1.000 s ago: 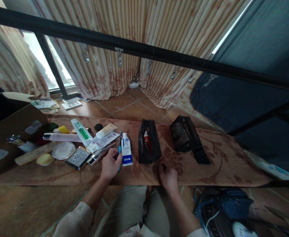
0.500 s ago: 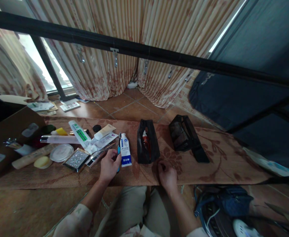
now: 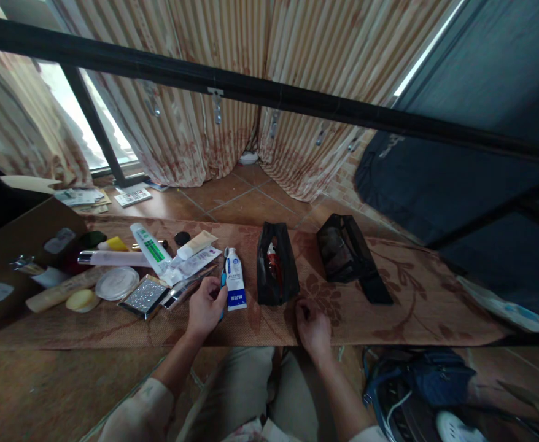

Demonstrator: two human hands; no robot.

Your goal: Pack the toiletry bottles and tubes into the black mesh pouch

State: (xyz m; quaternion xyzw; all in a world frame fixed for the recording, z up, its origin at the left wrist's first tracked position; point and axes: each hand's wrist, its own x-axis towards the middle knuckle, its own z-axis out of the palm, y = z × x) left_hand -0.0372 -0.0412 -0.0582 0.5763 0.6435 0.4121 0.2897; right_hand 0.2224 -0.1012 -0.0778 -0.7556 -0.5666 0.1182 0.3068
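My left hand is closed in a pinch on a blue and black toothbrush, whose head points away from me. Right beside the brush lies a white and blue toothpaste tube, flat on the cloth. My right hand rests at the near edge of the table with its fingers curled in, and I see nothing in it. Just beyond that hand an open black pouch stands with a red and white item inside. Left of my left hand are a glittery square compact and some slim makeup pens.
A black mesh bag with its flap folded out sits farther right. On the left are a green and white tube, a cream tube, a round clear container and a cardboard box. A dark metal bar crosses above.
The view has shifted very slightly. Both hands, the toothbrush and the things on the table stay in practically the same places.
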